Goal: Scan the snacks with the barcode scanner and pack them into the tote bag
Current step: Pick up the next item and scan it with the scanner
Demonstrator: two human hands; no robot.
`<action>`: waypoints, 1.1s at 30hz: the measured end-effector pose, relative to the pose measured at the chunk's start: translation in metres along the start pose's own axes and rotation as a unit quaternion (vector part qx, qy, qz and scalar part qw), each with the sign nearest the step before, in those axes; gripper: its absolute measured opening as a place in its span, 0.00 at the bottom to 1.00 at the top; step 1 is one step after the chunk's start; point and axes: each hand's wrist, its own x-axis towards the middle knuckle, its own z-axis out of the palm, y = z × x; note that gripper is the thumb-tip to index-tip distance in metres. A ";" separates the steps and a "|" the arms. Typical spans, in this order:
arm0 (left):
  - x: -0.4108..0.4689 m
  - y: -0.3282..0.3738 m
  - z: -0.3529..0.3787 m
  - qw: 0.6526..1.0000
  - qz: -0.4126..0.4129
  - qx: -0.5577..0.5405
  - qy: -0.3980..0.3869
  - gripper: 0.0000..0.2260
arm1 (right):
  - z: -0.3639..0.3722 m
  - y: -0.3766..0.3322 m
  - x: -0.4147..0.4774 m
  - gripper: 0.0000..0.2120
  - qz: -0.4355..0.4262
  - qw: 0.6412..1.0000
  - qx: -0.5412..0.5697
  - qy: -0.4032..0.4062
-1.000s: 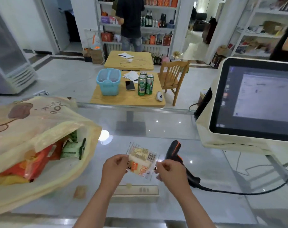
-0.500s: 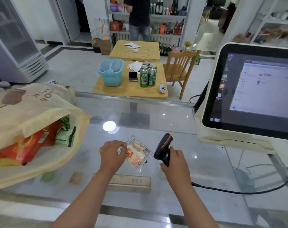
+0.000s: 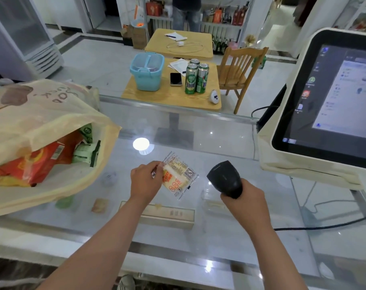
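**A:** Hands on show, by count?

**B:** Two, both bare: left grip (image 3: 145,181) pinching one snack packet (image 3: 179,177) by its left edge, thumb and fingers curled onto the wrapper; right grip (image 3: 243,197) wrapped round the handle of one black barcode scanner (image 3: 225,178). Scanner head raised just right of the packet, not touching it.

**A:** And the packet's place?

**B:** Over the glass surface (image 3: 219,143), barcode side up, between the tote bag (image 3: 41,114) and the scanner. Resting on the glass or lifted off it: cannot tell.

**A:** Bags?

**B:** One, cream, slumped on its side at the left of the surface, mouth gaping toward the hands. Inside, one red packet (image 3: 39,162) and at least two green packets (image 3: 86,152); anything deeper hidden by the cloth.

**A:** Other gear up close?

**B:** One lit monitor (image 3: 324,97) at the right edge. One black cable (image 3: 324,227) trailing off to the right from behind the scanner arm. One long pale box (image 3: 167,214) under the glass, below the left wrist.

**A:** Farther back?

**B:** One wooden table (image 3: 167,97) bearing three green cans (image 3: 193,80) bunched together, one blue basket (image 3: 147,70) and one phone (image 3: 175,79) lying flat between basket and cans. One wooden chair (image 3: 238,70) just right of that table.
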 end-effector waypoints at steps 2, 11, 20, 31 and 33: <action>0.001 0.000 0.001 1.000 0.001 0.002 0.001 0.09 | -0.008 -0.002 -0.002 0.06 0.011 0.999 0.025 -0.040; 0.000 -0.001 0.004 1.000 0.016 0.011 0.005 0.10 | -0.009 -0.008 -0.008 0.05 0.003 0.995 0.053 -0.088; -0.001 0.000 0.005 1.000 0.001 0.023 0.000 0.10 | -0.005 -0.012 -0.010 0.06 -0.008 0.995 0.053 -0.082; -0.002 0.002 0.002 1.000 -0.003 0.014 -0.001 0.11 | -0.004 -0.011 -0.015 0.10 -0.027 0.996 0.057 -0.066; -0.003 0.002 0.002 1.000 -0.002 0.014 -0.003 0.11 | -0.004 -0.011 -0.014 0.10 -0.025 0.996 0.057 -0.066</action>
